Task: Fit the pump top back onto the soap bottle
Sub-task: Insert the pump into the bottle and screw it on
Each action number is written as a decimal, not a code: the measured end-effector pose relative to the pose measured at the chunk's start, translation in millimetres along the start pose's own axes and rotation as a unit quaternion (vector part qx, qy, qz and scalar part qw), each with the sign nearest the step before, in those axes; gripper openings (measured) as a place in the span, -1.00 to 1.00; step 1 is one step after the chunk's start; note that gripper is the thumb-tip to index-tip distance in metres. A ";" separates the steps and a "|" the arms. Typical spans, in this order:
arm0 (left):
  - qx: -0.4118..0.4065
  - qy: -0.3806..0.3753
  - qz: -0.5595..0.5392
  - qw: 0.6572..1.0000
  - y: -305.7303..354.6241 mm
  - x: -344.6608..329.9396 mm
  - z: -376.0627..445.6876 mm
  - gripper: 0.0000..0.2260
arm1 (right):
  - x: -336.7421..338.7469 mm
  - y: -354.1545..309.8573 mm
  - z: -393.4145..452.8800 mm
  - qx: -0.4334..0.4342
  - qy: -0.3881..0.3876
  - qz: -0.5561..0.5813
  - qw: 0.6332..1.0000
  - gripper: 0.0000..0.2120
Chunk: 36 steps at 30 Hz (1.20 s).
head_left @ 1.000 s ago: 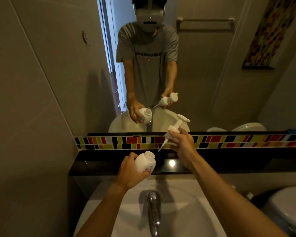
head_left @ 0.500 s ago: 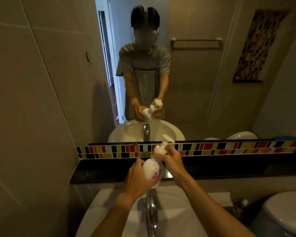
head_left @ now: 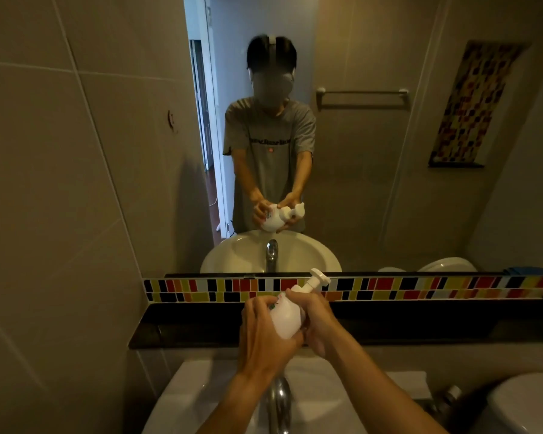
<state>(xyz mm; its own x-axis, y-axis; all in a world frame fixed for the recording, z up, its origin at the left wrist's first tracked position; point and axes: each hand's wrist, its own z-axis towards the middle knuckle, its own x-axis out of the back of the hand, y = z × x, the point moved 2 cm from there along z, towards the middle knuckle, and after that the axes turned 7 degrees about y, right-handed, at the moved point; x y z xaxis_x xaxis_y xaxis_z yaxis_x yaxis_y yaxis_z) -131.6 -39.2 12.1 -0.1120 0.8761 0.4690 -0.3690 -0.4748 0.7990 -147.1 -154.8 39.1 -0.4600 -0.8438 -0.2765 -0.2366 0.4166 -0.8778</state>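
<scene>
The white soap bottle (head_left: 286, 318) is held above the sink, tilted with its neck pointing up and to the right. My left hand (head_left: 263, 335) wraps around its body from the left and below. The white pump top (head_left: 314, 281) sits in the bottle's neck, its nozzle head sticking out at the upper right. My right hand (head_left: 317, 322) grips the bottle's neck and the pump collar from the right. The collar is hidden under my fingers. The mirror shows the same hold from the front.
A chrome tap (head_left: 279, 402) stands on the white sink (head_left: 326, 399) right below my hands. A dark ledge (head_left: 420, 324) and a strip of coloured tiles (head_left: 420, 288) run behind. A toilet (head_left: 524, 402) is at the lower right. A tiled wall closes the left side.
A second ago the pump top was apart from the bottle, its tube in the air. Now it sits in the neck, the bottle is tilted right, and my right hand has slid down onto the collar.
</scene>
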 end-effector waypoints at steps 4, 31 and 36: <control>0.089 -0.065 -0.175 0.978 6.2 13.7 9.2 -0.63 | 10.9 -9.9 -4.1 -0.065 -0.077 0.073 0.992 -0.71; 0.129 -0.075 -0.161 0.976 8.1 0.7 38.5 -0.43 | 10.7 -34.3 20.9 0.022 0.031 -0.046 0.998 -0.57; 0.229 -0.094 -0.278 0.928 9.4 8.3 44.8 -0.57 | 10.2 -40.3 23.5 -0.003 0.017 0.052 0.998 -0.59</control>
<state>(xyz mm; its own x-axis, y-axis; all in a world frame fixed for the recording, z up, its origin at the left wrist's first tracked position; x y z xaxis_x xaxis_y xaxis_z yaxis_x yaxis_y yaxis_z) -94.7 -40.1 40.4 0.1573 0.9867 -0.0401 0.1135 0.0223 0.9933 -122.2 -188.1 62.4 -0.5117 -0.7837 -0.3522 -0.1918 0.5037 -0.8423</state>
